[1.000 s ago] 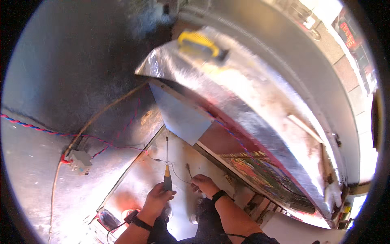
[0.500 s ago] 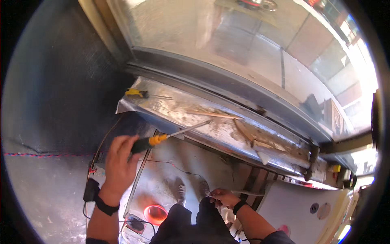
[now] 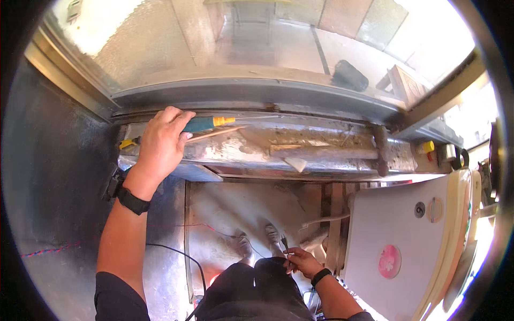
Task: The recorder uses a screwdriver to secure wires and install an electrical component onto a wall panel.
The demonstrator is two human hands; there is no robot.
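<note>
My left hand (image 3: 163, 140) is closed around a screwdriver with a dark green and yellow handle (image 3: 206, 123). Its long thin shaft points right, above the metal-covered window sill (image 3: 230, 152). Beneath that hand, a thin wooden stick (image 3: 217, 134) lies on the sill. A yellow and black tool (image 3: 128, 143) sits at the sill's left end, partly hidden by my wrist. Low down, near my knees, my right hand (image 3: 303, 262) pinches a small dark slender thing (image 3: 285, 244), whose kind I cannot make out.
A hammer (image 3: 381, 150) rests along the sill's right half, with a pale chip (image 3: 296, 163) beside its handle. Glass panes rise behind. At right stands a white appliance (image 3: 401, 224) with round stickers. A black cable (image 3: 195, 262) and a red-blue twisted wire (image 3: 51, 250) run low left.
My left hand has carried the screwdriver up and forward, from in front of the sill to over its back edge. The view has turned. My right hand stays low, the dark thing now showing.
</note>
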